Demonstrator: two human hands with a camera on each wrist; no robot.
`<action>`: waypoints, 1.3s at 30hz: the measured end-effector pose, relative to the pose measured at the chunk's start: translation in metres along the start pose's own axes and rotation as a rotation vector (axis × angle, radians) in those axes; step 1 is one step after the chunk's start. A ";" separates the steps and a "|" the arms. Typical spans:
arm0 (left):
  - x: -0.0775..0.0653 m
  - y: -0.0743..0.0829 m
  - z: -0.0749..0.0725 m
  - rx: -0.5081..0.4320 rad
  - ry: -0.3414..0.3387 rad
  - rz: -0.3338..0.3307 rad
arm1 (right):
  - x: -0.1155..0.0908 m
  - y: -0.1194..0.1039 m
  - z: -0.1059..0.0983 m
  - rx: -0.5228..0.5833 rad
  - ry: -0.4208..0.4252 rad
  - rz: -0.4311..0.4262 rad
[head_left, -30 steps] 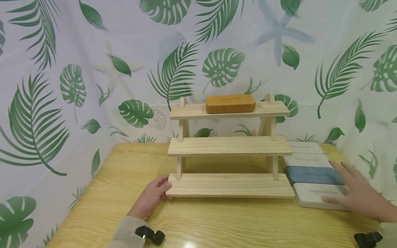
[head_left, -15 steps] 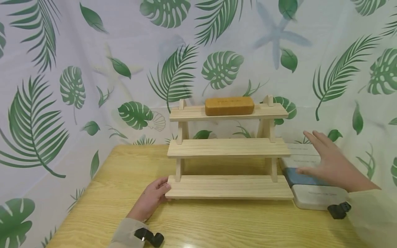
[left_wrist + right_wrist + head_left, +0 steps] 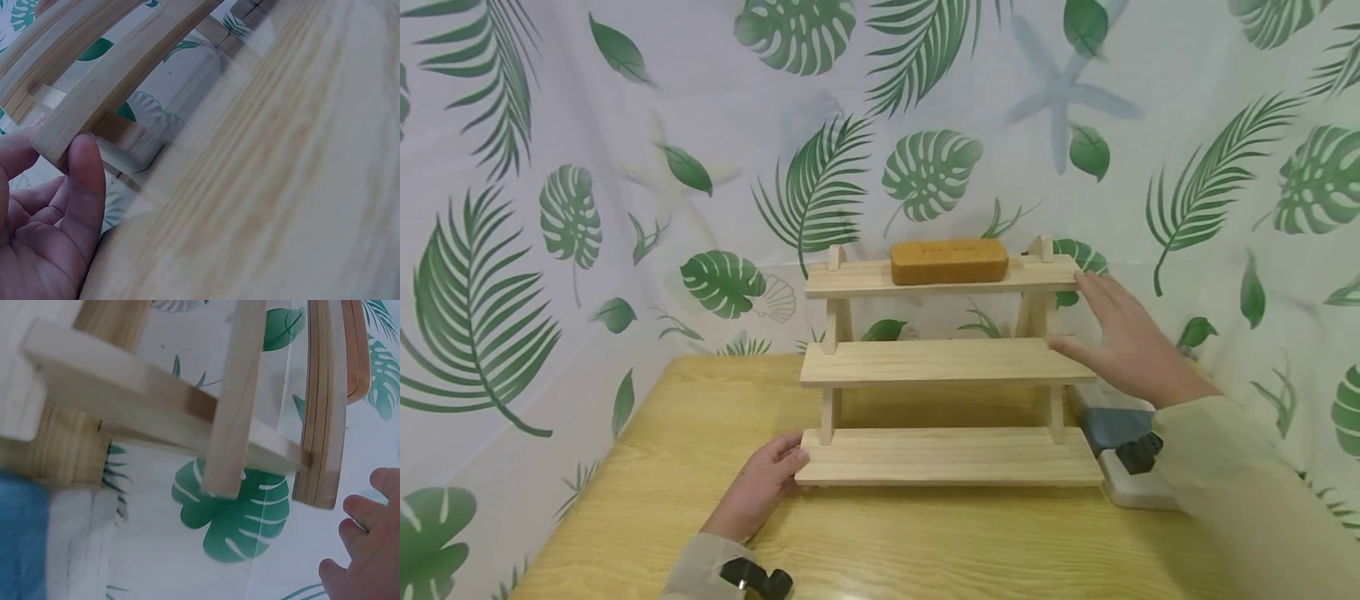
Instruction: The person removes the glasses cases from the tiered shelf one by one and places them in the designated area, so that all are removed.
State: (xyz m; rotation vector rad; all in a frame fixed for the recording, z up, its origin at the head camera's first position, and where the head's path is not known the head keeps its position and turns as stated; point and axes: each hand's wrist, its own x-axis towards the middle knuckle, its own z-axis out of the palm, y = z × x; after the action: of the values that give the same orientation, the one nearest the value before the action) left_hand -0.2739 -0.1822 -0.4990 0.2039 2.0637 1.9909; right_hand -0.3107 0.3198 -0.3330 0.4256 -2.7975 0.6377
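Observation:
A three-tier wooden display rack (image 3: 947,457) stands on the table, a mustard-brown case shaped like a glasses case (image 3: 950,262) lying on its top shelf. My left hand (image 3: 752,492) grips the left end of the bottom shelf; in the left wrist view a finger and thumb pinch the board's end (image 3: 53,147). Beside the right ends of the upper two shelves is my right hand (image 3: 1131,346), fingers extended and thumb spread. The right wrist view has its fingertips just off the end of the top board (image 3: 320,481), holding nothing.
Right of the rack, several flat cases lie in a row on the wooden table (image 3: 647,500), among them a blue case (image 3: 1112,427) and a whitish case (image 3: 1138,487), partly covered by my right arm. Leaf-printed cloth (image 3: 715,208) hangs behind and at both sides.
My right hand has moved left and up from above the flat cases to the right side of the rack. My left hand keeps its grip on the bottom shelf.

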 end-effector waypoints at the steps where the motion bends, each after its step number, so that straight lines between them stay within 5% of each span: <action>1: 0.000 0.000 0.000 0.001 -0.005 0.000 | 0.004 -0.003 0.000 0.015 -0.001 0.000; 17: -0.001 0.000 0.000 0.007 -0.007 0.002 | 0.061 -0.045 0.009 0.115 -0.021 -0.034; 39: -0.001 -0.002 -0.002 -0.009 -0.011 0.020 | 0.131 -0.079 0.016 0.063 -0.081 -0.070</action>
State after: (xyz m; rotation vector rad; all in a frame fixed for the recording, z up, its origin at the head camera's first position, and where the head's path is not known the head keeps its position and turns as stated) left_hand -0.2735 -0.1845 -0.5006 0.2342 2.0530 2.0062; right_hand -0.4090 0.2146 -0.2783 0.5714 -2.8304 0.7091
